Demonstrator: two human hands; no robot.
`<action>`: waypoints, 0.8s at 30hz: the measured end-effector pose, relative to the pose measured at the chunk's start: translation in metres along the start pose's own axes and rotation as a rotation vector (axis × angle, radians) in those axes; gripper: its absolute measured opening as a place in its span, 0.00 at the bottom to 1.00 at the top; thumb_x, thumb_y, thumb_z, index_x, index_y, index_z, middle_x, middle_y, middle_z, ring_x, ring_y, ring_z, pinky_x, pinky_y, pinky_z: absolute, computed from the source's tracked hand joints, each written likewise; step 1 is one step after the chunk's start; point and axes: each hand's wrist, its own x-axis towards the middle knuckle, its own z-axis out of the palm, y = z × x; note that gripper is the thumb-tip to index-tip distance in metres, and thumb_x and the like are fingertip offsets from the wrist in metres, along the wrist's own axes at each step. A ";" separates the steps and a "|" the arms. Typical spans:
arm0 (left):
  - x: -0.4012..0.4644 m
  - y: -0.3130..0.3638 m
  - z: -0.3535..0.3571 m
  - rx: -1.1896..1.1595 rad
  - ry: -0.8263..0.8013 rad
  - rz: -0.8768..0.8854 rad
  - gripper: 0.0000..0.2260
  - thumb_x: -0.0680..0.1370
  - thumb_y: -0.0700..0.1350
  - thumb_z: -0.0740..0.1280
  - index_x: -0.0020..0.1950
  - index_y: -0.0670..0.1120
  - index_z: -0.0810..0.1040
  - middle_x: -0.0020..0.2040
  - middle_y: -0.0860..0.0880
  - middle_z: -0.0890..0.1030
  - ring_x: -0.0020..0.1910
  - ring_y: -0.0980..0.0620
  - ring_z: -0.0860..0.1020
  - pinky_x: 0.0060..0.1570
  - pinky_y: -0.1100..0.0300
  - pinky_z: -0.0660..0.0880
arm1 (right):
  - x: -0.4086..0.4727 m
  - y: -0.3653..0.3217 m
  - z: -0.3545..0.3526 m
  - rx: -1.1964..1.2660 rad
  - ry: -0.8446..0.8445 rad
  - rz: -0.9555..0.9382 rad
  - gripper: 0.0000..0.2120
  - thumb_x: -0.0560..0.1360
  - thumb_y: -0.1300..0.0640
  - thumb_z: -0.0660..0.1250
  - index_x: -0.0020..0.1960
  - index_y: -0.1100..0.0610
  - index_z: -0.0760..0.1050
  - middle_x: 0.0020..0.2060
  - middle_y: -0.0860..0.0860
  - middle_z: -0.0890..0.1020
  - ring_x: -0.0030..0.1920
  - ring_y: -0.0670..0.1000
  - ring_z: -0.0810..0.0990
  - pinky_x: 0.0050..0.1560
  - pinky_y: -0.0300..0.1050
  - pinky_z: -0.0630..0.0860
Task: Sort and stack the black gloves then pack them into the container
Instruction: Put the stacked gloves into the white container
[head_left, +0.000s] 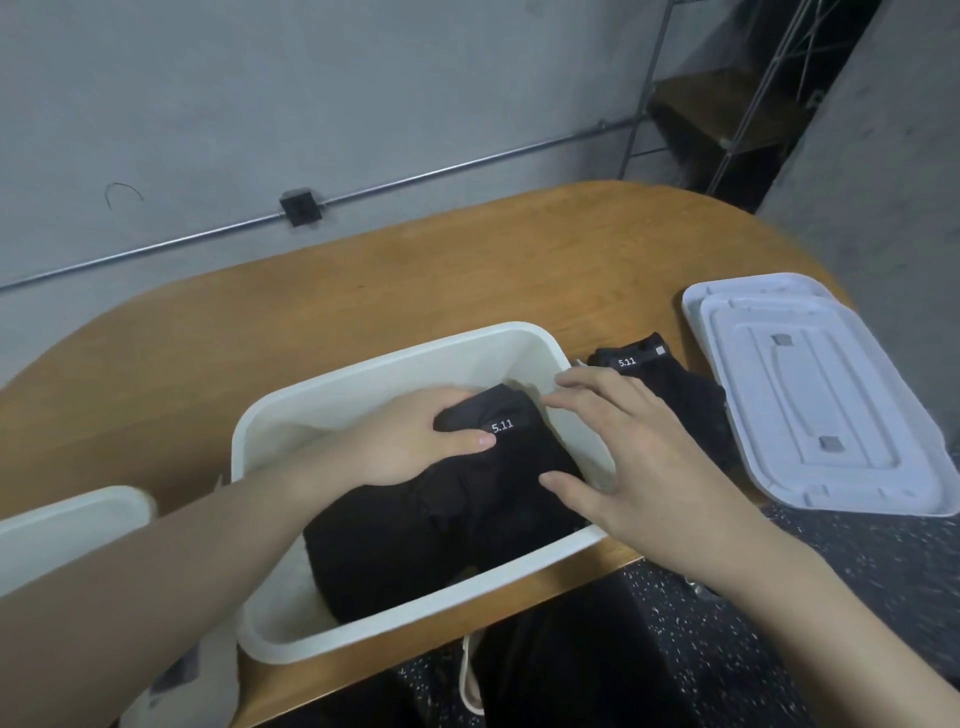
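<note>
A white plastic container (363, 374) sits on the wooden table near its front edge. Inside it lies a stack of black gloves (441, 519), the top one showing a "5.11" label. My left hand (415, 441) reaches into the container and grips the cuff end of the top glove, thumb on top beside the label. My right hand (623, 447) hovers with spread, straight fingers over the container's right rim and the stack's right edge, holding nothing. Another black glove (670, 379) with a "5.11" label lies on the table just right of the container, partly hidden behind my right hand.
A white lid (810, 395) lies flat at the table's right edge. A second white container (67, 525) shows at the left, partly hidden by my left forearm. A grey wall with a metal conduit runs behind the table. Speckled floor shows below the table's front edge.
</note>
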 end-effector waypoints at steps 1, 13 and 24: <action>0.000 0.000 0.000 0.015 0.010 0.007 0.23 0.79 0.63 0.67 0.72 0.58 0.75 0.66 0.61 0.79 0.66 0.59 0.77 0.70 0.47 0.71 | 0.001 0.001 0.001 0.001 0.003 -0.003 0.28 0.74 0.43 0.71 0.72 0.50 0.73 0.71 0.41 0.69 0.72 0.45 0.65 0.71 0.48 0.66; -0.040 0.038 -0.017 0.437 0.126 0.051 0.27 0.81 0.63 0.63 0.79 0.61 0.65 0.75 0.65 0.69 0.72 0.62 0.68 0.72 0.60 0.66 | 0.003 0.008 0.013 0.109 -0.016 0.052 0.37 0.76 0.43 0.72 0.80 0.39 0.58 0.80 0.30 0.49 0.78 0.30 0.45 0.68 0.22 0.42; -0.025 0.026 0.003 0.555 -0.091 -0.015 0.39 0.78 0.65 0.67 0.83 0.62 0.51 0.83 0.60 0.55 0.79 0.56 0.60 0.77 0.57 0.61 | -0.002 0.014 0.015 0.238 -0.005 0.113 0.40 0.76 0.38 0.69 0.82 0.40 0.54 0.80 0.28 0.48 0.77 0.27 0.42 0.70 0.27 0.46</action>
